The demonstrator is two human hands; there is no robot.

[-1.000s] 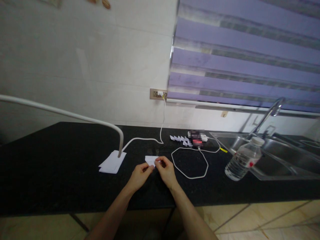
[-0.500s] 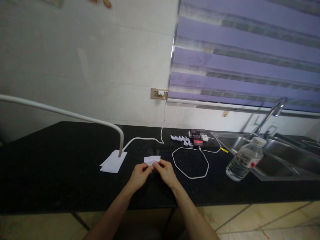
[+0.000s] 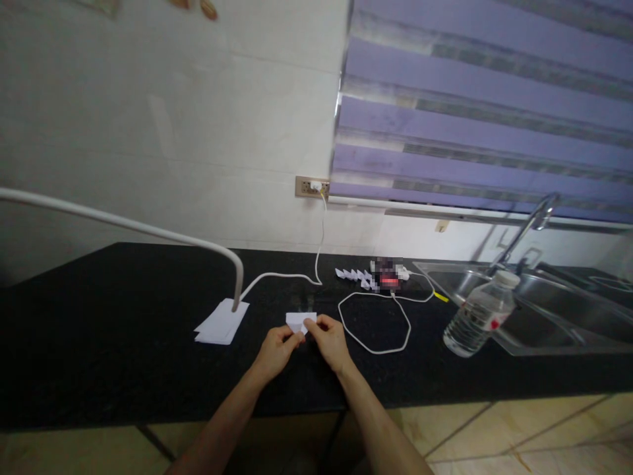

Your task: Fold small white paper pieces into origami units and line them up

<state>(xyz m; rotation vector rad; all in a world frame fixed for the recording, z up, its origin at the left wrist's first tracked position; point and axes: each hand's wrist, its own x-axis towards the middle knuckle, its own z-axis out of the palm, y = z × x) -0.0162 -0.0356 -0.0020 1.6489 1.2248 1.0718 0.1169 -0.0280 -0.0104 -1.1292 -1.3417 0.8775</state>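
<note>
Between my two hands is a small piece of folded white paper [image 3: 300, 319], its top edge straight and its lower part narrowing toward my fingers. My left hand [image 3: 277, 349] pinches the lower left side. My right hand [image 3: 330, 340] grips the right side, with the thumb lying across the paper's front. Left of my hands a stack of white paper sheets [image 3: 222, 323] lies on the black counter [image 3: 148, 369]. Several small folded paper pieces [image 3: 353, 274] sit in rows toward the back, right of centre.
A white cable [image 3: 380, 351] loops right of my hands, near a pixelated device [image 3: 388, 274]. A water bottle [image 3: 479, 316] stands before the steel sink [image 3: 529, 343] and faucet [image 3: 529, 224]. A white rod [image 3: 148, 225] arches over the paper stack; a wall socket [image 3: 311, 187] holds a plug.
The paper's lower part now narrows toward my fingers, where before it was a wider strip. My right thumb has shifted up slightly across it. The whole view has moved a little.
</note>
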